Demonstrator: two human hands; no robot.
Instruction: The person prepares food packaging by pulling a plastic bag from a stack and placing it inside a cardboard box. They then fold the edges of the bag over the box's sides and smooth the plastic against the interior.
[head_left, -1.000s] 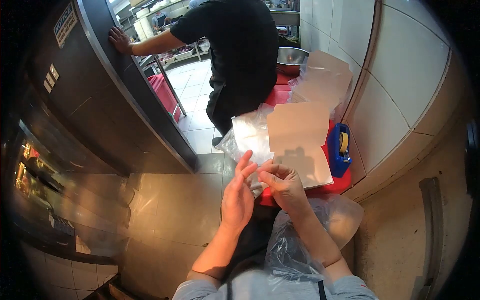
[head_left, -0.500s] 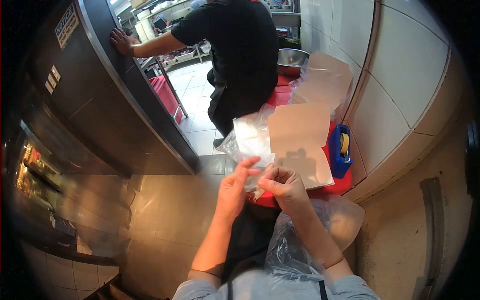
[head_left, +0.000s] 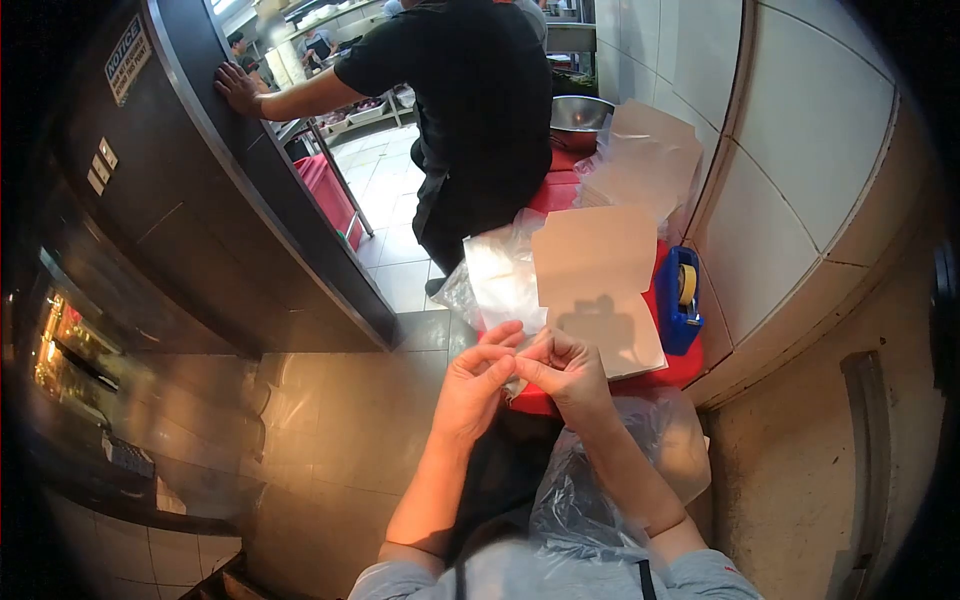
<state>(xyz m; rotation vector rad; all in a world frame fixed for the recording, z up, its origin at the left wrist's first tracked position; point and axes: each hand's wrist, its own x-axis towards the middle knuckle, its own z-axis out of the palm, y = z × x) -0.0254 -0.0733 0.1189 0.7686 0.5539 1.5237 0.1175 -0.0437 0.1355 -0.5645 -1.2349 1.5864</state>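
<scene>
My left hand (head_left: 478,378) and my right hand (head_left: 568,372) meet at their fingertips above the front edge of a red surface (head_left: 683,374). Thumb and forefinger are pinched on each hand; whatever they hold is too small to make out. Just beyond them lies an open brown cardboard box (head_left: 597,248) with a shadow across its lower half. To its left, white sheets (head_left: 497,273) rest on clear plastic. A blue tape dispenser (head_left: 682,322) with a yellowish roll stands right of the box.
More folded cardboard (head_left: 645,155) lies in plastic farther back, near a metal bowl (head_left: 580,115). A person in black (head_left: 485,110) leans with one hand on the dark door frame (head_left: 250,140). Clear plastic bags (head_left: 590,500) hang by my right forearm. A tiled wall (head_left: 800,160) bounds the right.
My left hand has moved slightly right, and its thumb and forefinger have closed against my right fingertips. My right hand stays nearly in place, still pinched. The view has shifted a little.
</scene>
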